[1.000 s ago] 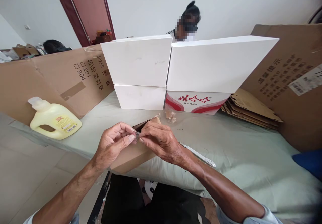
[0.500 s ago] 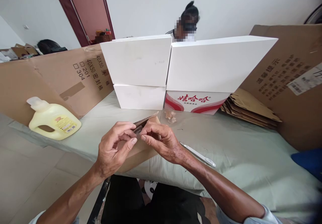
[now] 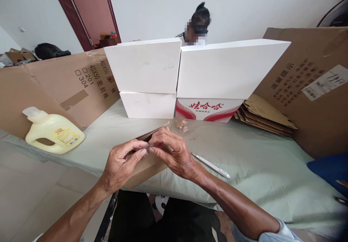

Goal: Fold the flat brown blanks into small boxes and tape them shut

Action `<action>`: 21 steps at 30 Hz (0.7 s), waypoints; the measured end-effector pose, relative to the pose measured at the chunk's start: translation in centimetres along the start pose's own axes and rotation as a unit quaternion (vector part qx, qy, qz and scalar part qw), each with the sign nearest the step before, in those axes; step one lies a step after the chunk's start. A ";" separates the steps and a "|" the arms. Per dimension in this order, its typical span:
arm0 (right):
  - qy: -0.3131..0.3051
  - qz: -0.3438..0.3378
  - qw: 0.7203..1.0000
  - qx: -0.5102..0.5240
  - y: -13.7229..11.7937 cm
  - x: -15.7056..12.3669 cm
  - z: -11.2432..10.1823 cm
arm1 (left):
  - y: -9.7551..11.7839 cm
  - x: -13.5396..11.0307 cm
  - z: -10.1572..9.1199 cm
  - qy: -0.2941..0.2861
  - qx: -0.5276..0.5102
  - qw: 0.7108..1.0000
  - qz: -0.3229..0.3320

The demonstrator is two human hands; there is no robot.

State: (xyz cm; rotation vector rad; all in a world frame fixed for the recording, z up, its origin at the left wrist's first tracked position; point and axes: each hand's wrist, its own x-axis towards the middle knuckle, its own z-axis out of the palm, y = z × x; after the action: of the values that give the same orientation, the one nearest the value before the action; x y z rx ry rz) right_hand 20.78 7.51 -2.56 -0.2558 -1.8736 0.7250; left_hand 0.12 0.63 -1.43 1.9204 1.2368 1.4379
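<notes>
My left hand (image 3: 122, 162) and my right hand (image 3: 172, 151) meet fingertip to fingertip above a small brown cardboard box (image 3: 146, 171). Thumb and forefinger of each are pinched together on a small, thin, see-through piece (image 3: 149, 146), too small to name for sure. The box lies on the green cloth with one flap (image 3: 153, 130) raised behind the fingers; my hands hide much of it. Right of my right hand lies a white utility knife (image 3: 210, 165). Beyond the flap is a crumpled bit of clear-brown tape (image 3: 181, 125).
White boxes (image 3: 144, 68) stand stacked at the back, one with red lettering (image 3: 206, 108). A yellow detergent bottle (image 3: 56, 131) lies left, by a large carton (image 3: 73, 86). Flattened cardboard (image 3: 268, 117) and another carton (image 3: 318, 119) are right. A person (image 3: 199, 23) is behind the boxes.
The fingertips of my two hands have closed in on each other, pinching the see-through piece. The view has shifted slightly to the right. The knife and boxes have stayed put.
</notes>
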 end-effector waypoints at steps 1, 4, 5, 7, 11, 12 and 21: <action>0.001 -0.009 1.000 0.005 -0.1 0.1 0.0 | -0.1 -0.1 -0.1 -0.004 -0.007 1.000 -0.023; 0.016 0.031 0.998 0.050 -0.5 0.1 0.2 | -0.3 -0.1 -0.3 -0.022 -0.014 0.999 -0.034; 0.019 0.059 0.995 0.083 -0.6 0.1 0.4 | -0.2 -0.1 -0.3 -0.024 -0.009 0.999 -0.021; 0.020 0.124 0.977 0.170 -0.8 0.0 0.8 | 0.0 0.0 -0.3 -0.017 0.003 1.000 0.013; 0.030 0.215 0.937 0.274 -0.6 -0.1 1.6 | 0.6 0.1 0.2 0.019 0.037 0.996 0.079; 0.036 0.227 0.934 0.272 -0.5 -0.2 1.8 | 0.7 0.1 0.3 0.029 0.043 0.994 0.093; -0.061 0.220 0.945 0.233 -3.2 0.1 1.2 | 0.2 -0.2 0.2 0.075 0.009 0.995 0.069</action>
State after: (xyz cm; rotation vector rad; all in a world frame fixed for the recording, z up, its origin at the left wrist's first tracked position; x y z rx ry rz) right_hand 20.18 4.64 -0.91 -0.3336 -1.7104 1.4924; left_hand 0.38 0.43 -1.47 1.9746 1.2049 1.6741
